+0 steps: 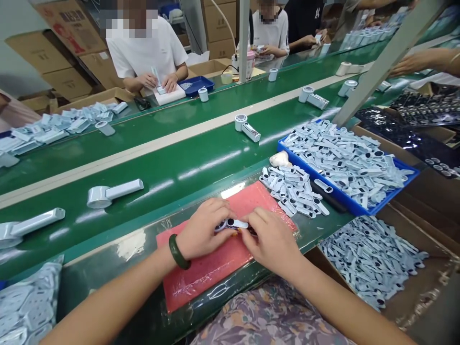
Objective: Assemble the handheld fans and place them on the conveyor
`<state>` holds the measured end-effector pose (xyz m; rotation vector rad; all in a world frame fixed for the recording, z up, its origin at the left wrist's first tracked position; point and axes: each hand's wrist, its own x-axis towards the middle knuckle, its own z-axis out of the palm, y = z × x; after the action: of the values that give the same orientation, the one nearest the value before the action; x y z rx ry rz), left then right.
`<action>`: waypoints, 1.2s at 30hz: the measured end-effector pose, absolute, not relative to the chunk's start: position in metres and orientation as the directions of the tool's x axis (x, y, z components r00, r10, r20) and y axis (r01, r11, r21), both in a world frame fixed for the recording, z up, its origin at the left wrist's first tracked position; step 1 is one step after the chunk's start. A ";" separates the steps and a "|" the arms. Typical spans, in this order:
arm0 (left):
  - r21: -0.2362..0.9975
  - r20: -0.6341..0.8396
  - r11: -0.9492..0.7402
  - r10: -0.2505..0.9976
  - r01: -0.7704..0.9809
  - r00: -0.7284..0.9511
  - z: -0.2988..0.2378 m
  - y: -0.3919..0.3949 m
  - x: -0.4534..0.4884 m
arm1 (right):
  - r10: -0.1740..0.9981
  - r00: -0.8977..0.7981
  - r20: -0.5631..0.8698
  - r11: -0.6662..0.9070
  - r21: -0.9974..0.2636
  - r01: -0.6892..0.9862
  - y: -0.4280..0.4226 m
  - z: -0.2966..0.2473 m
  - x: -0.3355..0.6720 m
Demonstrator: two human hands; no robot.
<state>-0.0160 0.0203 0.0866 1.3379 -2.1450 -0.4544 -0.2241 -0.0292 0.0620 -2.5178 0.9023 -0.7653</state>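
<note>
In the head view, the pale part (237, 224) with a dark oval at one end is between the two hands, above the red mat (194, 282) on the bench (108, 273). The left hand (208, 230) has its grip narrowed around it, thumb along the near side; the right hand (271, 237) pinches the far-right end — what lies beneath is mostly hidden by fingers. A green bangle (178, 251) circles the left wrist. Right of the mat is a loose heap (293, 189) of similar pieces, beside a full blue tray (354, 206). Beyond, paired white devices (115, 191) lie on the green conveyor (194, 160).
</note>
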 end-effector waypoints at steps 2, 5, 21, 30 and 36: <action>0.552 0.282 0.423 -0.906 -0.718 -0.317 0.085 0.020 -0.018 | -0.667 0.654 0.357 -0.729 -0.495 -0.474 -0.029 0.062 -0.224; 0.544 0.274 0.393 -0.918 -0.741 -0.286 0.084 0.020 -0.020 | -0.678 0.652 0.340 -0.712 -0.525 -0.466 -0.029 0.064 -0.229; 0.549 0.247 0.370 -0.929 -0.749 -0.277 0.091 0.036 -0.025 | -0.691 0.718 0.083 -0.441 -0.836 -0.328 -0.035 0.054 -0.237; 0.359 0.267 0.342 -0.929 -0.868 -0.256 0.077 0.060 -0.043 | -0.630 0.751 0.198 -0.668 -0.632 -0.393 -0.014 0.042 -0.237; 0.333 0.215 0.385 -0.920 -0.861 -0.328 0.082 0.059 -0.040 | -0.566 0.793 0.224 -0.723 -0.597 -0.348 -0.018 0.042 -0.240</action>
<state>-0.0402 0.0593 0.0815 1.5460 -2.2848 -0.2232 -0.2402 -0.0175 0.0417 -2.4384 0.6779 -0.5365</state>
